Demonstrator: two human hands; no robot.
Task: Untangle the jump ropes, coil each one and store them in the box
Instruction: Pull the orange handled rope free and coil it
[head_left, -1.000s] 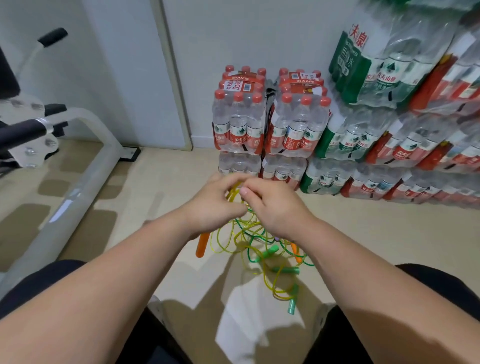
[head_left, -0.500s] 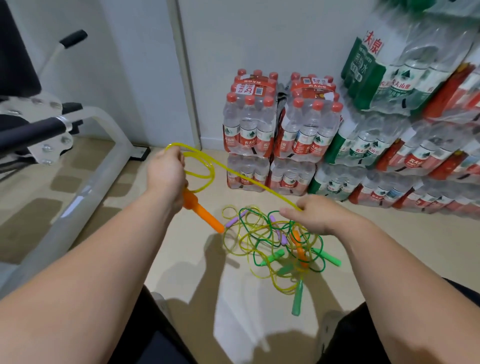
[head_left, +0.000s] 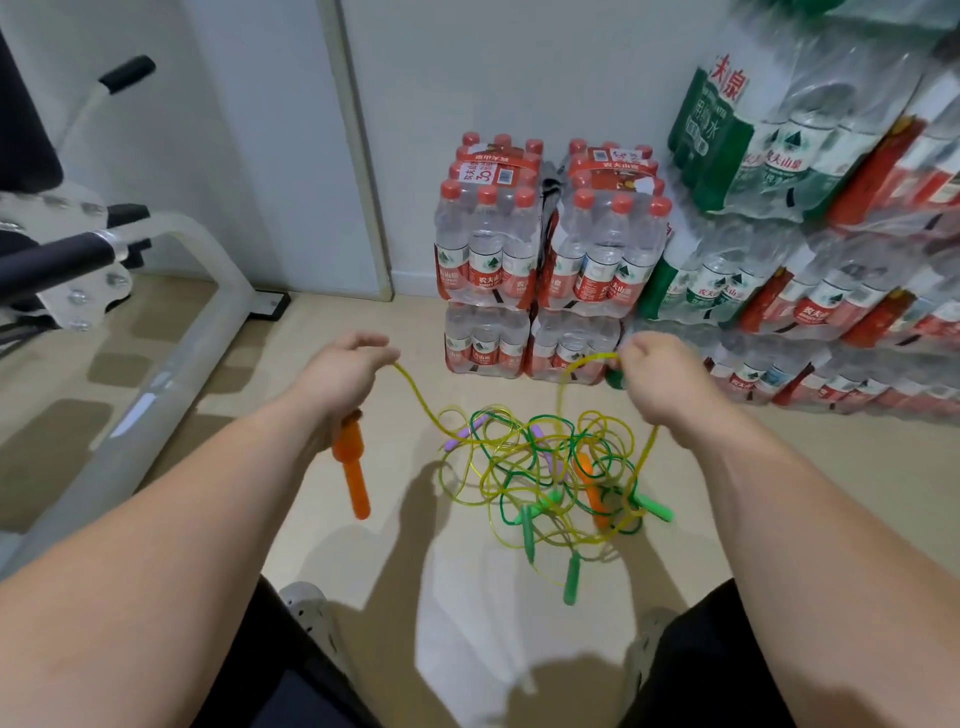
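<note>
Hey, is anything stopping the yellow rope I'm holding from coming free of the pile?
Yes. Between the left hand and right hand, the yellow rope runs down into the pile on the floor, where green rope loops and purple handles tangle with it. No box is in view.

Jump ropes (head_left: 540, 478): yellow/green tangle on floor; orange handle (head_left: 353, 467) lifted.

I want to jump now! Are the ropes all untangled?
No, the ropes lie in one tangled heap on the floor, while the left hand and right hand each hold part of a yellow rope.
</note>
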